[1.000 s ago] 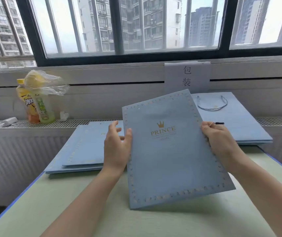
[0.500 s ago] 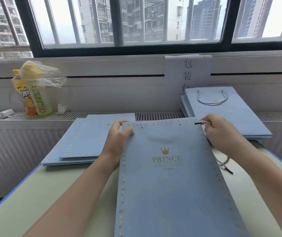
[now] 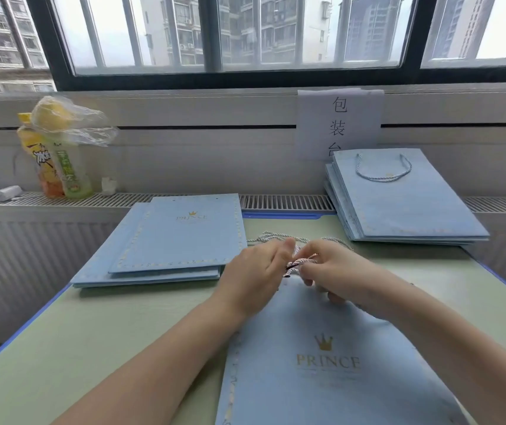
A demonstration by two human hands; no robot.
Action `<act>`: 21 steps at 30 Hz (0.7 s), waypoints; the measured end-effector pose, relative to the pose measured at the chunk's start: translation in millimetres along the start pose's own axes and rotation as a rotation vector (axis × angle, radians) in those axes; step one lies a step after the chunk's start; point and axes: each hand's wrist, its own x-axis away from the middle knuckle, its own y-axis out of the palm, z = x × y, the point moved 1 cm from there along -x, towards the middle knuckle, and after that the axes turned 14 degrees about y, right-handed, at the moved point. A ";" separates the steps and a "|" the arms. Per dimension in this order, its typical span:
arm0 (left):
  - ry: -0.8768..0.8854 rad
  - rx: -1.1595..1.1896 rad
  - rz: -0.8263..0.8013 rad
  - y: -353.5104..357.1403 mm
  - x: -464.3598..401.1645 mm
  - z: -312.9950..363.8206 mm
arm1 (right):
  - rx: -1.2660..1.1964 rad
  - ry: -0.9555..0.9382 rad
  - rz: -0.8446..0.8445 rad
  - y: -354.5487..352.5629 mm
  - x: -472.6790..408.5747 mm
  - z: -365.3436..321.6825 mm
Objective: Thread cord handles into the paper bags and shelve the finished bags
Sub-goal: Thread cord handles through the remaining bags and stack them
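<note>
Lying flat on the pale green surface (image 3: pixel 116 338) nearest the camera is a blue paper bag (image 3: pixel 322 378) printed with a gold crown and the word PRINCE, its top edge pointing away from the person. Both hands meet at that top edge. The left hand (image 3: pixel 254 274) has its fingers curled and pinches a twisted white cord (image 3: pixel 299 263) near its dark tip, while the right hand (image 3: pixel 331 268) pinches the same cord from the other side, its lower fingers resting on the bag. More of the cord loops on the surface just behind the hands.

At the left, a stack of unthreaded bags (image 3: pixel 181 237) lies flat, with 2 punched holes visible along the top bag's far edge. At the right, a stack of finished bags (image 3: pixel 405 204) rests partly on the radiator ledge, and the top one shows a cord handle (image 3: pixel 383 171).

On the ledge at far left stand 2 drink bottles (image 3: pixel 58 167) with a clear plastic bag (image 3: pixel 70 121) draped over them. A paper sign (image 3: pixel 339 124) with printed characters hangs on the wall below the window (image 3: pixel 245 32).
</note>
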 end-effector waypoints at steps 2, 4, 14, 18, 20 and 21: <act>0.060 0.056 -0.016 5.3 1.1 3.4 | 0.023 -0.061 0.070 10.1 -5.0 1.7; 0.068 0.147 0.019 4.3 1.4 2.7 | -0.014 -0.099 0.147 11.6 -8.5 4.3; 0.064 0.354 0.250 -20.8 -4.6 3.3 | -0.164 -0.299 0.140 -4.0 -4.3 -1.0; 0.068 0.365 0.185 -26.3 -3.1 6.9 | -0.039 -0.430 0.195 3.5 -5.0 2.6; 0.070 0.000 -0.004 -26.2 -3.4 4.1 | 0.054 -0.438 0.257 6.4 -7.8 6.8; 0.060 -0.266 -0.119 -24.6 -2.6 4.0 | 0.095 -0.432 0.271 7.3 -8.7 8.7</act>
